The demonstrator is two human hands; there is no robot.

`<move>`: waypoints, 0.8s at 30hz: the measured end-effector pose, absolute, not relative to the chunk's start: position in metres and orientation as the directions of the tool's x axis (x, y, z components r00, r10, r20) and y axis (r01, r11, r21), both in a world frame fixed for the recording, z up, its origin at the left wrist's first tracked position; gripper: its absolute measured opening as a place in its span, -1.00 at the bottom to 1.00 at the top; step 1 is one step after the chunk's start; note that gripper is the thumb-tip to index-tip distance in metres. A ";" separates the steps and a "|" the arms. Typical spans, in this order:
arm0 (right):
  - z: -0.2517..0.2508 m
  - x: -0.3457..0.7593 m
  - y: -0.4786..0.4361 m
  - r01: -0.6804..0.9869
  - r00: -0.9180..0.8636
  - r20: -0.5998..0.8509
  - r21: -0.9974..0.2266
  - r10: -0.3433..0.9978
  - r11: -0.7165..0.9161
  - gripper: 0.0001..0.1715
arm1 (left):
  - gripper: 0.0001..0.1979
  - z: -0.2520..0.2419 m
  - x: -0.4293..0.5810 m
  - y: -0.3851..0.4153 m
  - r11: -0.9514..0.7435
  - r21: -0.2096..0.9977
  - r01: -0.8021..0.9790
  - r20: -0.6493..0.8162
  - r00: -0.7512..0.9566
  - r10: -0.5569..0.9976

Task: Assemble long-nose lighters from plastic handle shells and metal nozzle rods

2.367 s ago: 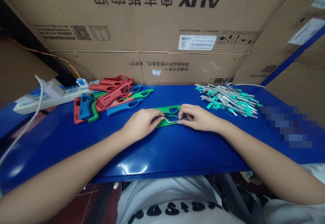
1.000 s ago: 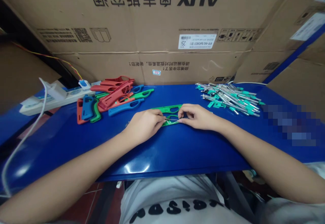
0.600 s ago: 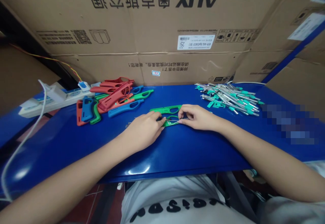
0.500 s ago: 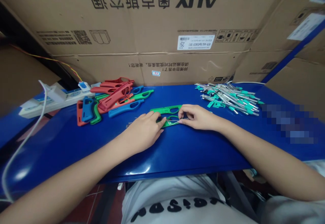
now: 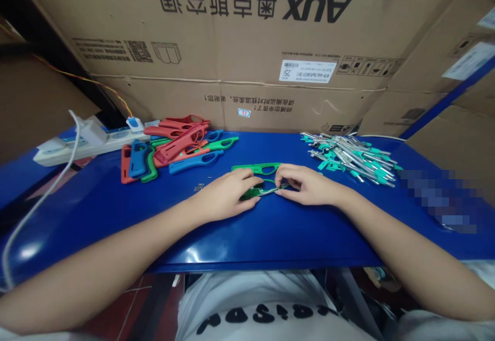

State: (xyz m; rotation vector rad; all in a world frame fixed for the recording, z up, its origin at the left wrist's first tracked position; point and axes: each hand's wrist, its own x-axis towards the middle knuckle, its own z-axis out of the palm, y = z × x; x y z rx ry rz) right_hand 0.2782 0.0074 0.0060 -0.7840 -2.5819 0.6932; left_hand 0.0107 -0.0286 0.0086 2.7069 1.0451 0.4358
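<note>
Two green plastic handle shells lie in the middle of the blue table (image 5: 270, 227). My left hand (image 5: 226, 195) is closed over the near green shell (image 5: 258, 192), fingers curled on its left end. My right hand (image 5: 307, 185) pinches a small metal part (image 5: 281, 186) against that shell's right end. The second green shell (image 5: 257, 168) lies flat just behind both hands, touched by neither.
A heap of red, blue and green handle shells (image 5: 170, 148) lies at the back left. A pile of metal rods with teal ends (image 5: 353, 156) sits at the back right. A white power strip (image 5: 83, 142) with cable is far left. Big cardboard boxes (image 5: 247, 47) wall the back.
My left hand has gone from pinching the shell's middle to closing over its left end. The near shell has tilted up slightly. The view shifted a little.
</note>
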 end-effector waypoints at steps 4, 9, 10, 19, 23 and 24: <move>0.010 0.278 0.003 0.409 -0.798 0.177 -0.542 0.576 0.734 -0.87 | -0.64 0.006 0.014 -0.028 -0.737 0.314 0.598 0.179 0.725 0.665; 0.012 0.277 0.000 0.393 -0.811 0.191 -0.523 0.553 0.756 -0.84 | -0.63 0.007 0.014 -0.029 -0.736 0.312 0.601 0.149 0.734 0.663; 0.012 0.277 0.000 0.393 -0.811 0.191 -0.523 0.553 0.757 -0.84 | -0.62 0.008 0.015 -0.029 -0.737 0.306 0.603 0.148 0.735 0.662; 0.012 0.277 0.000 0.378 -0.818 0.196 -0.526 0.542 0.762 -0.79 | -0.70 0.004 0.016 -0.027 -0.769 0.267 0.582 0.197 0.748 0.634; 0.011 0.275 -0.001 0.389 -0.834 0.169 -0.497 0.526 0.776 -0.77 | -0.74 0.003 0.017 -0.027 -0.772 0.257 0.581 0.207 0.748 0.631; 0.011 0.275 -0.002 0.392 -0.838 0.160 -0.489 0.522 0.779 -0.80 | -0.75 0.003 0.017 -0.027 -0.773 0.256 0.581 0.207 0.748 0.631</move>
